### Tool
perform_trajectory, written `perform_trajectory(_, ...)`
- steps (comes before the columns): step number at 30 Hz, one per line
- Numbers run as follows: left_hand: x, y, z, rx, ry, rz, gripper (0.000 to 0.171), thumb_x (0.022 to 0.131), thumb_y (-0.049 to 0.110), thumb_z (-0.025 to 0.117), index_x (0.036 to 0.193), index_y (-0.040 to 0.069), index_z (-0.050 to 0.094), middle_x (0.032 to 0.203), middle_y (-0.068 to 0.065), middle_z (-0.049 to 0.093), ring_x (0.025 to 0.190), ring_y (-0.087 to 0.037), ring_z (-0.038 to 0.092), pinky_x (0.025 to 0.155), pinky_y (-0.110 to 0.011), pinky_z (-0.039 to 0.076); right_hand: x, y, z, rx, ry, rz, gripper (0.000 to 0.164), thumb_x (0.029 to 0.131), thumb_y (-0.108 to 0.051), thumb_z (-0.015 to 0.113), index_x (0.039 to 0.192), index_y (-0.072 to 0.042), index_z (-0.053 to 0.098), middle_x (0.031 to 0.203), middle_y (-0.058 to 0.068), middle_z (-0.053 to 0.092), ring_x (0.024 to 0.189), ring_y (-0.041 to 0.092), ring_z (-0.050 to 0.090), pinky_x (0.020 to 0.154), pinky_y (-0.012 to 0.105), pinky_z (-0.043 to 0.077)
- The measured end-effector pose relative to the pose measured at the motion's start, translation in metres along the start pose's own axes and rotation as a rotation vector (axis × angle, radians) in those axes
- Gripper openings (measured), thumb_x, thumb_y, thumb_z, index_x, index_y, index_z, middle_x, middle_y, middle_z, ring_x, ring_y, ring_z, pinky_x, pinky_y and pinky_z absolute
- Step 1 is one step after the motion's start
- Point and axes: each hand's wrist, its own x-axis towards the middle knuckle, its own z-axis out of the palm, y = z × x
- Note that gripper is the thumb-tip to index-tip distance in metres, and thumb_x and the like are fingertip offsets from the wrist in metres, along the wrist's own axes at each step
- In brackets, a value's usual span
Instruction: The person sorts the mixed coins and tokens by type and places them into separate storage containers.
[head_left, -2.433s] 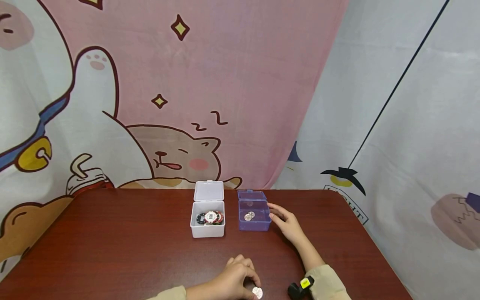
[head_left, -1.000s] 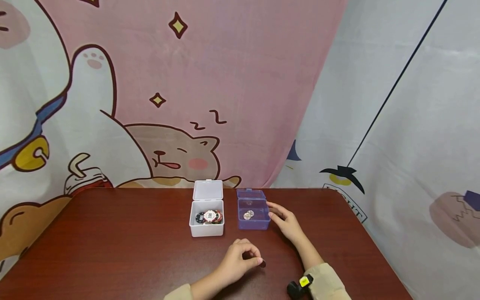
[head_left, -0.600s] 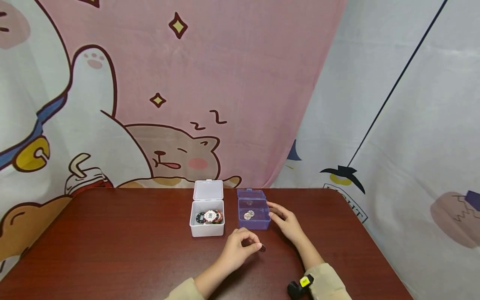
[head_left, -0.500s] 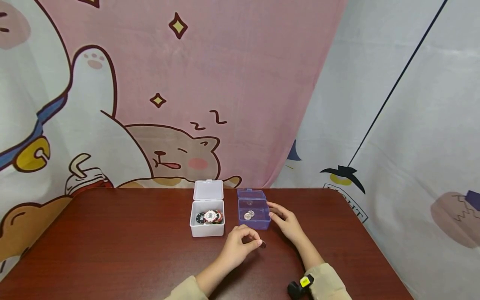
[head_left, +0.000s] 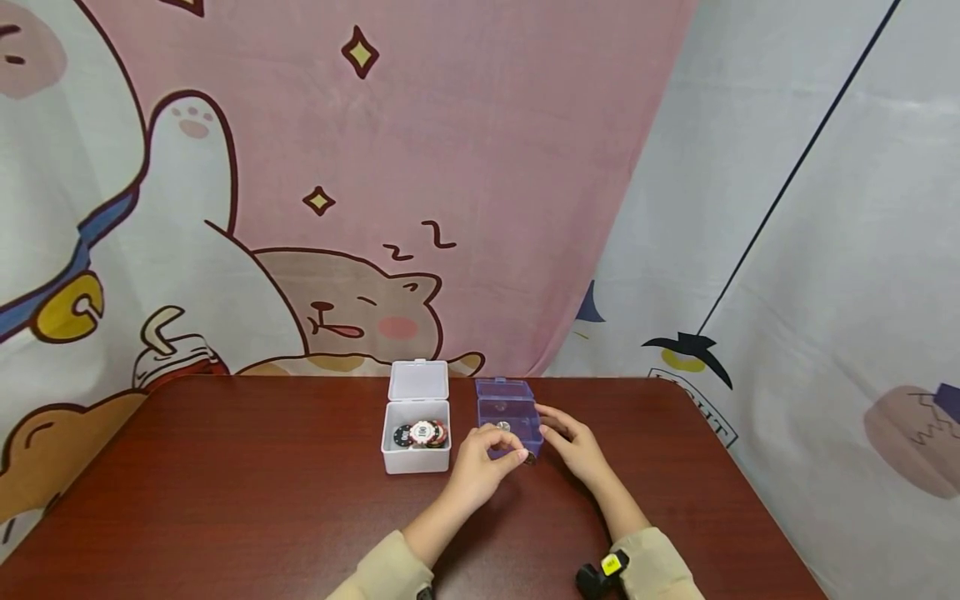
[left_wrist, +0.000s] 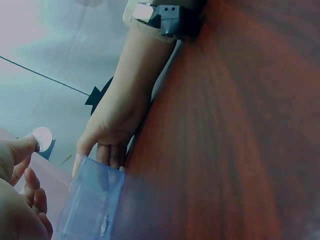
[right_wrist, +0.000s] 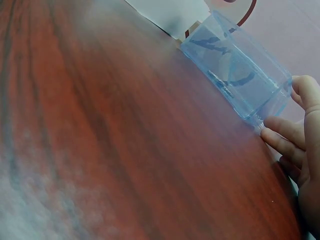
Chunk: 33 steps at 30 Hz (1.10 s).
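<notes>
A coin [head_left: 530,458] is pinched between the thumb and forefinger of my left hand [head_left: 476,467], which hovers at the front of the small translucent purple box [head_left: 519,410]. In the left wrist view the coin [left_wrist: 43,139] shows bright and round above the fingertips. The box has its lid up, and a silver coin [head_left: 503,426] lies inside; my left hand hides part of its front. My right hand [head_left: 576,450] rests its fingers along the box's right side. From the right wrist, those fingertips [right_wrist: 280,127] touch the clear wall near its lower corner.
A white open box [head_left: 416,462] with several poker chips [head_left: 423,432] stands just left of the purple one. Both stand on the dark red wooden table [head_left: 247,492], near its far edge. A patterned cloth [head_left: 525,167] hangs behind. A black wrist camera [head_left: 596,579] sits at my right cuff.
My left hand picked the coin up from the near part of the table and has moved it forward to the front of the purple box. My right hand has stayed at the box's side.
</notes>
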Motion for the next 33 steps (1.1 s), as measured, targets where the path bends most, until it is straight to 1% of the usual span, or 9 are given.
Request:
perform_trajectory(4,0.009,0.002,-0.001,-0.002,0.021,-0.022,0.009,0.078,0.009,0.078,0.075,0.012,0.07,0.075,0.005,0.057,0.081,-0.02,0.052,0.073,-0.044,0.043,0.0,0.001,0.0,0.004,-0.004,0.002,0.037,0.095,-0.005,0.059,0.13,0.005,0.055,0.116,0.027,0.062,0.11,0.042,0.056,0.084,0.024,0.047)
perform_trajectory(7,0.016,0.004,-0.001,0.003,0.042,-0.029,0.008,0.078,0.01,0.077,0.075,0.011,0.071,0.073,0.004,0.054,0.079,-0.024,0.051,0.07,-0.038,0.042,0.0,0.001,0.0,0.008,-0.006,0.004,0.037,0.095,-0.005,0.059,0.131,0.005,0.055,0.115,0.026,0.062,0.11,0.04,0.057,0.084,0.024,0.047)
perform_trajectory(11,0.025,0.004,0.0,0.001,0.066,-0.057,0.006,0.078,0.011,0.077,0.076,0.01,0.072,0.074,0.002,0.056,0.079,-0.022,0.05,0.068,-0.029,0.038,0.0,0.001,0.0,-0.005,-0.001,0.007,0.037,0.095,-0.005,0.059,0.131,0.004,0.055,0.114,0.022,0.064,0.108,0.033,0.058,0.084,0.025,0.048)
perform_trajectory(14,0.03,0.002,0.001,-0.002,0.081,-0.069,0.006,0.079,0.011,0.077,0.077,0.009,0.072,0.076,-0.002,0.059,0.081,-0.024,0.051,0.069,-0.028,0.037,0.0,0.001,0.0,-0.011,0.001,0.008,0.037,0.095,-0.006,0.059,0.131,0.003,0.055,0.114,0.019,0.065,0.108,0.029,0.059,0.084,0.026,0.048)
perform_trajectory(17,0.033,0.0,0.002,0.008,0.098,-0.059,0.006,0.079,0.011,0.077,0.076,0.008,0.072,0.077,-0.003,0.06,0.082,-0.025,0.052,0.07,-0.03,0.038,0.0,0.0,0.0,-0.009,-0.001,0.01,0.037,0.095,-0.006,0.059,0.13,0.003,0.055,0.115,0.019,0.065,0.108,0.028,0.058,0.084,0.026,0.048)
perform_trajectory(19,0.036,-0.001,0.002,0.022,0.111,-0.048,0.006,0.078,0.01,0.077,0.076,0.008,0.072,0.077,-0.003,0.06,0.081,-0.024,0.052,0.07,-0.03,0.038,0.0,0.0,0.0,-0.007,-0.001,0.011,0.037,0.095,-0.006,0.059,0.131,0.004,0.055,0.115,0.02,0.064,0.109,0.029,0.058,0.085,0.026,0.048)
perform_trajectory(23,0.04,-0.004,0.003,0.044,0.134,-0.049,0.007,0.078,0.009,0.078,0.075,0.008,0.072,0.077,-0.001,0.06,0.08,-0.018,0.051,0.071,-0.028,0.038,0.001,0.0,0.0,-0.004,-0.001,0.017,0.038,0.095,-0.007,0.059,0.131,0.003,0.055,0.116,0.02,0.064,0.111,0.032,0.057,0.085,0.026,0.048)
perform_trajectory(27,0.043,-0.007,0.006,0.05,0.16,-0.049,0.007,0.077,0.009,0.079,0.074,0.008,0.072,0.076,-0.002,0.06,0.079,-0.018,0.051,0.071,-0.028,0.037,0.0,0.0,0.0,-0.012,0.0,0.019,0.037,0.095,-0.007,0.059,0.131,0.003,0.055,0.116,0.02,0.064,0.111,0.033,0.056,0.085,0.027,0.048)
perform_trajectory(33,0.05,-0.01,0.01,0.083,0.173,-0.097,0.008,0.078,0.012,0.08,0.074,0.01,0.073,0.076,0.0,0.058,0.079,-0.015,0.048,0.071,-0.029,0.037,0.0,0.0,0.0,-0.006,0.001,0.014,0.037,0.095,-0.007,0.059,0.13,0.002,0.056,0.115,0.023,0.063,0.111,0.036,0.056,0.084,0.026,0.048)
